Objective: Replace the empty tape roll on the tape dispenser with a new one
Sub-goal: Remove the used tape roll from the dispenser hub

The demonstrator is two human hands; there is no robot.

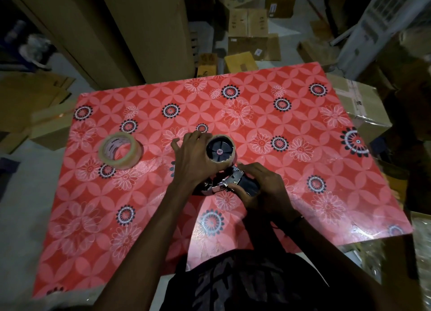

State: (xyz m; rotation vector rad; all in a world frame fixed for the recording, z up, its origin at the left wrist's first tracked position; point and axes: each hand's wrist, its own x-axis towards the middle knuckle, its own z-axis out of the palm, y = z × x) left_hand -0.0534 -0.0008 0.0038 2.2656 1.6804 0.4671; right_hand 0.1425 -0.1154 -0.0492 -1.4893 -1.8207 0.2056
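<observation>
Tape dispenser (229,182): lying near the middle of the red flower-patterned table (326,147), metal frame and black handle facing up, held between both hands.

Empty tape roll (221,152): a bare cardboard core, sitting on the dispenser's black hub, its open end facing the camera, at the far end of the dispenser.

Left hand (193,156): reaching in from the left and wrapping round the left side of the empty core; fingers are curling over its far rim, thumb sticking out to the left, so the hand is gripping the core.

Right hand (261,187): curling round the black handle and pinching the metal frame, steadying the dispenser against the table; a dark band is showing at the wrist.

New tape roll (120,151): a full roll of clear tape on a printed core, resting tilted on the table, well apart to the left of the hands, touched by neither.

Surroundings: cardboard boxes (248,22) are lying scattered on the floor beyond the table's far edge and at both sides; a tall brown column (140,30) is standing behind the far left corner. The person's dark patterned shirt (245,285) is filling the bottom edge.
</observation>
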